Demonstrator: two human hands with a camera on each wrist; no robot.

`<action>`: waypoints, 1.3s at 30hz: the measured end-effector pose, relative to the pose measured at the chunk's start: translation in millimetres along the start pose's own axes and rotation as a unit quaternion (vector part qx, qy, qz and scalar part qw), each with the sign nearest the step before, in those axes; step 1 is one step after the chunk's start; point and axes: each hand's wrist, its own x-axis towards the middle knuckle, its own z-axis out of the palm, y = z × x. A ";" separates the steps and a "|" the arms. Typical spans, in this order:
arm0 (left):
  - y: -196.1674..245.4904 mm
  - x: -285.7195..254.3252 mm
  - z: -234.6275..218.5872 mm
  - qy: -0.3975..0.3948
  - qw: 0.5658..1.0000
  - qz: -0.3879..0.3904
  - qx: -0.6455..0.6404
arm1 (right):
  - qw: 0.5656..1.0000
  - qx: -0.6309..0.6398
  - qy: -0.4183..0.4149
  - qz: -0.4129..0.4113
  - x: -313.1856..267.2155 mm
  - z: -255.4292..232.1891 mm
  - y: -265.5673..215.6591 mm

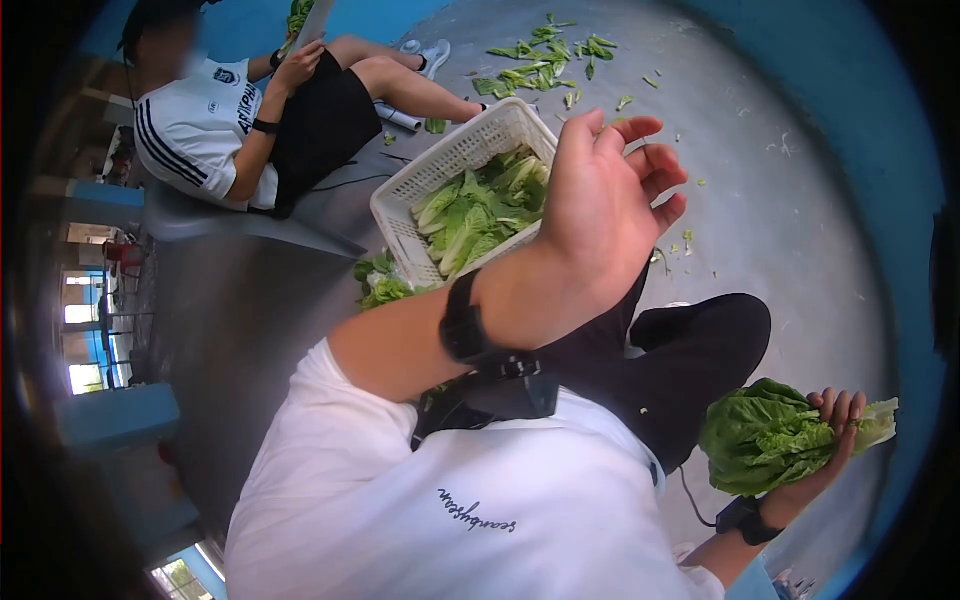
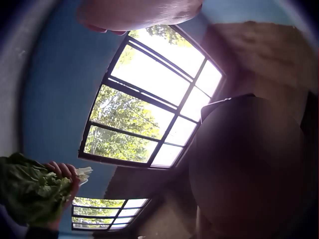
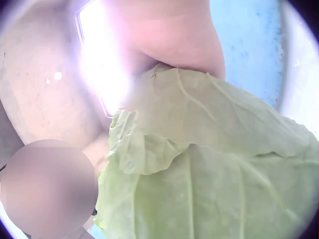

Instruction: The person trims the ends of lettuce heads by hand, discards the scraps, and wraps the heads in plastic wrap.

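My left hand (image 1: pixel 610 190) is raised in front of me in the head view, its fingers loosely bent with nothing in them. Behind it stands a white plastic basket (image 1: pixel 447 152) holding green lettuce leaves (image 1: pixel 475 215). Off to the right side, my right hand (image 1: pixel 842 420) grips a leafy head of lettuce (image 1: pixel 765 435) around its pale stem end. Broad leaves of that lettuce (image 3: pixel 199 159) fill much of the right wrist view. The left wrist view also catches the held lettuce (image 2: pixel 30 189) at its lower left.
Another person (image 1: pixel 205 130) sits at the upper left, holding a knife-like blade (image 1: pixel 313 28) and some greens. Loose leaves (image 1: pixel 545 65) lie scattered over the grey floor (image 1: pixel 760 180). More greens (image 1: pixel 385 285) rest beside the basket. A blue wall (image 1: pixel 850 90) curves along the right.
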 end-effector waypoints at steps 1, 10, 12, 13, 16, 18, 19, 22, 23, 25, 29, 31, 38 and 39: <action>1.1 2.2 -1.0 0.009 1.000 0.011 -0.010 | 1.000 0.014 0.000 0.007 -2.2 3.7 1.4; 37.2 21.4 -20.2 0.133 0.987 0.081 -0.029 | 0.987 0.030 0.120 0.103 -15.1 -15.5 -17.5; 41.7 20.2 -22.6 0.151 0.984 0.089 -0.038 | 0.987 0.057 0.098 0.111 -14.2 -27.8 -17.1; 43.3 17.8 -24.9 0.153 0.984 0.087 -0.032 | 0.983 0.055 0.139 0.110 -16.9 -27.0 -18.1; 44.7 16.0 -32.3 0.149 0.986 0.078 -0.014 | 0.978 0.077 0.152 0.117 -21.2 -13.5 -13.2; 51.9 15.9 -45.3 0.118 0.992 0.054 -0.008 | 0.978 0.087 0.146 0.124 -26.1 15.5 -18.6; 60.3 14.1 -51.7 0.099 0.994 0.040 0.005 | 0.974 0.086 0.170 0.118 -25.8 24.0 -18.2; 69.1 5.6 -60.0 0.093 0.995 0.020 0.025 | 0.975 0.118 0.160 0.101 -25.0 45.5 -7.7; 67.0 1.4 -58.2 0.097 0.995 0.014 0.029 | 0.976 0.126 0.157 0.088 -25.1 51.1 -5.3; 67.5 -1.9 -58.8 0.097 0.994 0.012 0.045 | 0.974 0.151 0.156 0.073 -22.9 58.4 1.1; 59.8 0.6 -68.4 0.087 0.994 0.010 0.066 | 0.960 0.194 0.191 0.058 -21.2 58.0 4.3; 54.7 2.7 -69.4 0.090 0.993 0.009 0.075 | 0.956 0.199 0.208 0.054 -17.6 46.4 4.1; 41.8 8.5 -72.0 0.087 0.991 -0.012 0.098 | 0.945 0.206 0.248 0.054 -7.6 8.2 0.2; 41.1 9.3 -71.6 0.087 0.991 -0.013 0.100 | 0.945 0.197 0.256 0.051 -8.5 7.4 -0.5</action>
